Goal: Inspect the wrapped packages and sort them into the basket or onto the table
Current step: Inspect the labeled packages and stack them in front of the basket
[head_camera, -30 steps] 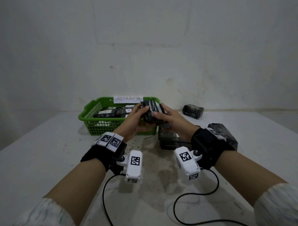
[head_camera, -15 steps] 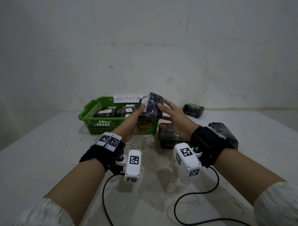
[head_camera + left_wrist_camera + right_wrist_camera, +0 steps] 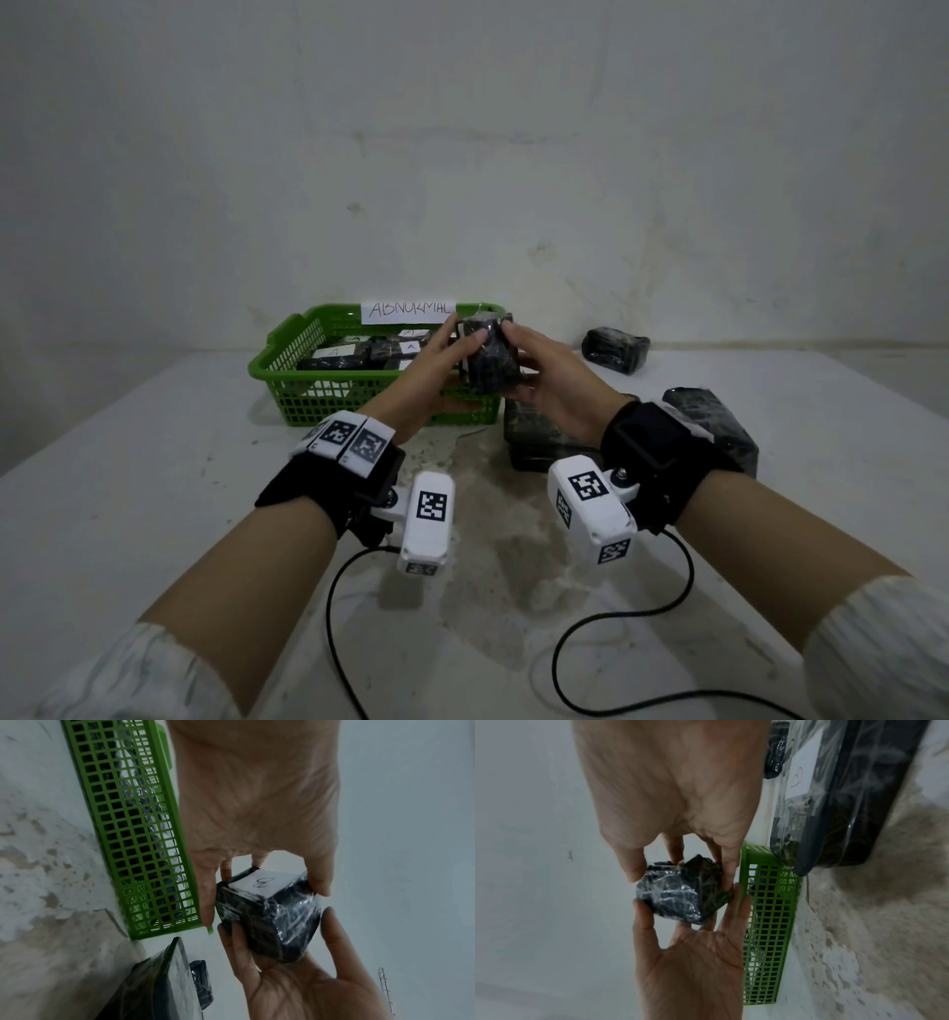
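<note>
Now: black shiny-wrapped pkg [image 3: 270,914], "B" label

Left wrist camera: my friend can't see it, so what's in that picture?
Two hands, left hand and right hand, hold a small black plastic-wrapped package with a white label marked "B". A green basket stands beside them on the white table.

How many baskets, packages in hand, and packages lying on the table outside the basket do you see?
green basket: 1
held package: 1
loose packages on the table, head view: 3
Total: 5
</note>
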A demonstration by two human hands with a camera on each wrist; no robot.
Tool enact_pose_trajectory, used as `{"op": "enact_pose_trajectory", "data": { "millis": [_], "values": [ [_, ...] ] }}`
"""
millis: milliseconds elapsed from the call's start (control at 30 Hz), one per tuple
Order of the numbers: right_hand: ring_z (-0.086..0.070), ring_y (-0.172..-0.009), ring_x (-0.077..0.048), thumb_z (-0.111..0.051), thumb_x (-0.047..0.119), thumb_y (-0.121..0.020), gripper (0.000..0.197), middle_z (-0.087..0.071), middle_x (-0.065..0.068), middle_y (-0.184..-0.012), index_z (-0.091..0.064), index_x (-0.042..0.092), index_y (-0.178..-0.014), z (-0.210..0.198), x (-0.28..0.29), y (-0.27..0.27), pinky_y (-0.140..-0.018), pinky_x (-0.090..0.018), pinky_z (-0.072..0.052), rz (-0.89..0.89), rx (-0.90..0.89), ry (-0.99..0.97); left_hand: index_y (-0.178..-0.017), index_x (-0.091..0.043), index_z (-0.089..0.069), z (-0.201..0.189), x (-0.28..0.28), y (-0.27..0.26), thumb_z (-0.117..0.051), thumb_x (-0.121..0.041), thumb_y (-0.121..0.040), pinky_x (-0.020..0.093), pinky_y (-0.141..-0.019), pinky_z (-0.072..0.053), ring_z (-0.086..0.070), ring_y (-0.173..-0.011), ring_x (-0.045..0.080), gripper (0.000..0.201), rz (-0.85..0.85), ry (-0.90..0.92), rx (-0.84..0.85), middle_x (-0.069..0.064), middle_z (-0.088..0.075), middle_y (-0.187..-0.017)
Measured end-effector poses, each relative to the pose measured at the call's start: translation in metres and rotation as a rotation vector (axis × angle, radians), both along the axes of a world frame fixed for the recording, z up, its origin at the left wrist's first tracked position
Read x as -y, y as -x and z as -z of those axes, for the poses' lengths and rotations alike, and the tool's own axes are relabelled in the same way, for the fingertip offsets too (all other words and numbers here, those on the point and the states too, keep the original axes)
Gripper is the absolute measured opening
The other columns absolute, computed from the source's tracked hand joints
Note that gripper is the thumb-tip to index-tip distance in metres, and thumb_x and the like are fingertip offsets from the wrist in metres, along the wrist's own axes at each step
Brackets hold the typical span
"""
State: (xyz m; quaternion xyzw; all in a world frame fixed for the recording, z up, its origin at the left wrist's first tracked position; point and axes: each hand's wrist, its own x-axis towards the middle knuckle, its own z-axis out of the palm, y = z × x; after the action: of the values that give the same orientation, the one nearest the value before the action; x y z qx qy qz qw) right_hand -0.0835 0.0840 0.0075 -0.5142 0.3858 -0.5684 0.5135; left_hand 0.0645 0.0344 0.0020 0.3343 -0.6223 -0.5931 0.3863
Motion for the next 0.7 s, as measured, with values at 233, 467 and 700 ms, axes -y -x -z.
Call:
{"op": "enact_pose_trajectory", "data": {
  "millis": [233, 467, 700],
  "values": [
    [-0.062, -0.111, -0.024, -0.05, 0.02, -0.099, 0.032, -0.062, -0.013, -0.128, -0.059, 0.006, -0.127, 0.0005, 0.0008, -0.0004, -0.089, -0.033, -0.056, 0.01, 0.003, -0.003, -0.145, -0.032, -0.03, 0.0027, 0.0031, 0.0011, -0.056, -0.038, -0.092, 0.049, -0.095, -0.049, -0.051, -0.123, 0.029, 0.06, -0.045, 0.031, 0.028, 0.007, -0.05, -0.138],
    [-0.061, -0.114, -0.024, -0.05, 0.009, -0.097, 0.036, -0.061, -0.011, -0.129, -0.054, 0.01, -0.133, -0.0004, 0.0007, -0.001, -0.094, -0.034, -0.052, 0.003, -0.012, -0.004, -0.142, -0.036, -0.036, -0.0007, 0.0025, -0.0038, -0.065, -0.054, -0.076, 0.049, -0.092, -0.052, -0.052, -0.123, 0.027, 0.074, -0.005, 0.046, 0.067, 0.004, -0.052, -0.137],
    [-0.064, -0.097, -0.014, -0.052, -0.002, -0.092, 0.047, -0.064, -0.004, -0.113, -0.047, 0.009, -0.137, -0.0018, -0.0013, -0.004, -0.093, -0.03, -0.052, -0.024, -0.042, -0.023, -0.141, -0.034, -0.033, -0.0021, 0.0006, -0.0051, -0.057, -0.041, -0.09, 0.04, -0.074, -0.058, -0.06, -0.11, 0.027, 0.057, -0.021, 0.01, 0.041, 0.006, -0.053, -0.133]
  ]
}}
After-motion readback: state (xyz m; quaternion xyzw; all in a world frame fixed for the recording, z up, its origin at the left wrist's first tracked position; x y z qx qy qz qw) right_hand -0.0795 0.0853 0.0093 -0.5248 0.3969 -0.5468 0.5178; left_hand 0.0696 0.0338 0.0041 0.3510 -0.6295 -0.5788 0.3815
